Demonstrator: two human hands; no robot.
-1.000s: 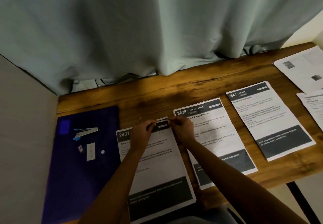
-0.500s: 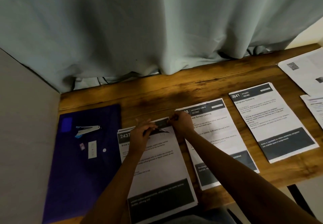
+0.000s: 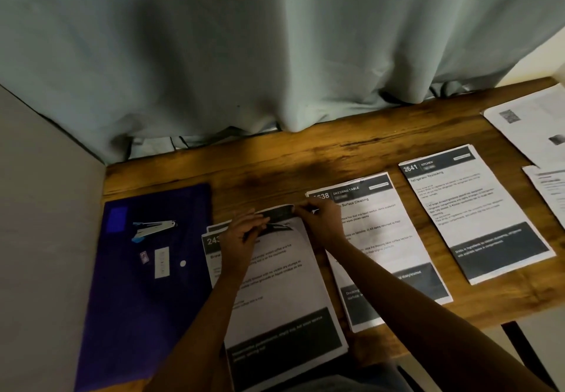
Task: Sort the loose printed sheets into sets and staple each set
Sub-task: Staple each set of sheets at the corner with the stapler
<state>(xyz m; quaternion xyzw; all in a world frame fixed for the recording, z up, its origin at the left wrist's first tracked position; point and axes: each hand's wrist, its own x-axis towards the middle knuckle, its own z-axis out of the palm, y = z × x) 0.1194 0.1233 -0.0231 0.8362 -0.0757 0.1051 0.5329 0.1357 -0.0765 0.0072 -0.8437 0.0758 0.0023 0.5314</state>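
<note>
My left hand (image 3: 244, 234) and my right hand (image 3: 321, 220) both pinch the far edge of the thin stack of white printed sheets with dark header and footer bands (image 3: 275, 287), and that edge curls up off the pile between them. The stack lies just in front of me on the worn brown wooden table (image 3: 275, 174), between the flat purple plastic folder (image 3: 137, 315) and the neighbouring white printed set headed dressing table (image 3: 385, 226). I judge the paper light, limp and slick sheet on sheet, so it will fan or slide if I take it by one corner. The top edge, held from both sides as now, is the place to square it, and the corner by the header is where a staple would go. The small blue and silver stapler (image 3: 154, 228) rests on the folder, apart from my hands. Further right lies the white printed set headed kitchen (image 3: 470, 208), and past it loose white sheets (image 3: 532, 122) at the table's end. The wood looks flat but grained, fine for tapping edges. A pale grey-green curtain (image 3: 275, 55) hangs behind the table and a plain grey wall (image 3: 46, 208) closes the left
</note>
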